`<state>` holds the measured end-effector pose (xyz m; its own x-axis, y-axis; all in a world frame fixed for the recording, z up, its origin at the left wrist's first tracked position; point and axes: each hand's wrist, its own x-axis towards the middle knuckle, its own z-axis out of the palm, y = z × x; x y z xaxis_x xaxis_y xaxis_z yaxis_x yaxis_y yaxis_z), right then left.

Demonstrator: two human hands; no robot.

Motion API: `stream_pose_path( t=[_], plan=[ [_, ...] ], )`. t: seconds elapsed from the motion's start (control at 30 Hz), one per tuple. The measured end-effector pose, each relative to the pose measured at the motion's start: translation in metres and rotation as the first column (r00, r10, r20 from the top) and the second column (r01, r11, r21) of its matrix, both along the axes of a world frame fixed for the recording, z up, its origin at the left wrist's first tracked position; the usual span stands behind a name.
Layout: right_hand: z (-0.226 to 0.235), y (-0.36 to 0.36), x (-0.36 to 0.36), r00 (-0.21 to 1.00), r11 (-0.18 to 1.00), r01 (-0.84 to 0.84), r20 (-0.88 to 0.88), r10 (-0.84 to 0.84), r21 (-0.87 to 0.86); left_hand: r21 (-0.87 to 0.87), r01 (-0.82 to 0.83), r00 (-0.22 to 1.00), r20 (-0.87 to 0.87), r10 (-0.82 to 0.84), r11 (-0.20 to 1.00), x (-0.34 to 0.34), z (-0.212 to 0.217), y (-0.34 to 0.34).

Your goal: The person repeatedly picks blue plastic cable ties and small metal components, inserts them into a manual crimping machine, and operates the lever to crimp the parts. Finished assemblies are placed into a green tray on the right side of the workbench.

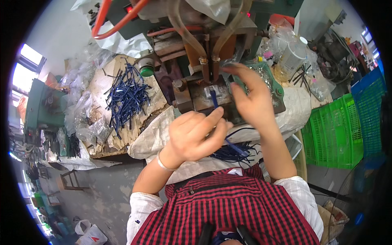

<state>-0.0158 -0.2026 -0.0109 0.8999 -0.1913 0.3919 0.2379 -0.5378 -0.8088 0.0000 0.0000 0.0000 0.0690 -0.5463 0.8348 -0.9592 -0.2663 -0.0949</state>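
My left hand (pixel 196 134) is closed in a pinch on a narrow dark blue strip (pixel 214 100). The strip's far end lies on a small shiny metal seat (pixel 212 92) in the machine's block, just below two upright electrode bars (pixel 210 71). My right hand (pixel 254 100) hovers beside that block, thumb and fingers apart and slightly blurred, with nothing visible in it. Close to its fingers is a green tray (pixel 267 79) of small shiny metal pieces. Below my hands, a bundle of dark blue strips (pixel 232 153) lies across my lap side of the bench.
A heap of blue strips (pixel 128 96) covers the worn board at left, beside clear plastic bags (pixel 92 130). Thick hoses (pixel 228 32) hang down to the electrodes. At right stand a clear plastic jug (pixel 293 57) and green crates (pixel 335 132).
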Motion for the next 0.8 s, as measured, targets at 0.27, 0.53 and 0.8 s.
stream_pose_path(
  t=[0.27,0.53,0.8],
  plan=[
    [-0.095,-0.077,-0.005,0.904,0.771,0.423,0.165,-0.394,-0.477,-0.004,0.039,0.999,0.036,-0.039,0.999,0.009,-0.01,-0.006],
    [-0.078,-0.046,0.062,0.91,0.642,0.388,0.164,-0.381,-0.661,0.055,-0.036,0.997,-0.069,0.04,0.998,-0.003,0.0,-0.001],
    [-0.088,-0.081,-0.021,0.855,0.794,0.495,-0.032,-0.518,0.354,-0.147,-0.629,0.746,-0.391,0.54,0.763,-0.001,-0.031,0.137]
  ],
)
